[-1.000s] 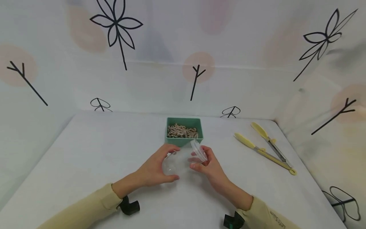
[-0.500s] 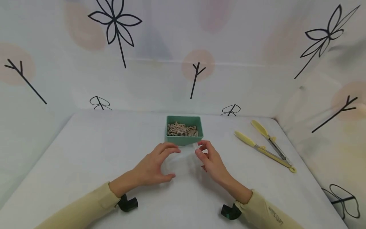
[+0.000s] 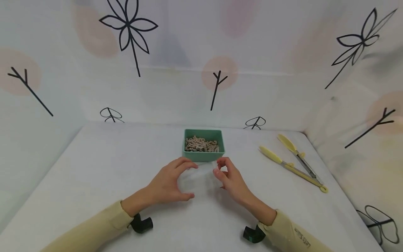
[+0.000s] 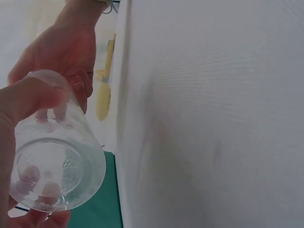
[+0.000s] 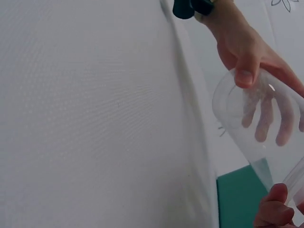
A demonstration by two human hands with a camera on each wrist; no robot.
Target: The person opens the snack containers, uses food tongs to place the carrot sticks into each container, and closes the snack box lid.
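Observation:
A clear plastic jar (image 3: 201, 180) lies on its side between my hands, over the white table, with its ridged mouth end to the right. My left hand (image 3: 168, 182) grips the base end, the thumb (image 4: 35, 97) on one side and the fingers behind, seen through the clear wall in the right wrist view. The round bottom of the jar (image 4: 61, 178) faces the left wrist camera. At the mouth end, my right hand (image 3: 232, 182) pinches the rim between thumb and fingers; in the right wrist view its fingertips (image 5: 275, 209) are right at that rim.
Just beyond the jar stands a green rectangular box (image 3: 204, 157) with many small brownish pieces (image 3: 201, 144) inside. Yellow-tipped metal tongs (image 3: 291, 166) lie spread on the right of the table. Patterned white cloth walls (image 3: 176, 94) close off the back and sides.
The jar's mouth end has turned from tilted up toward me to nearly edge-on. My right thumb and fingers have shifted onto the rim. My left hand has stayed almost in place.

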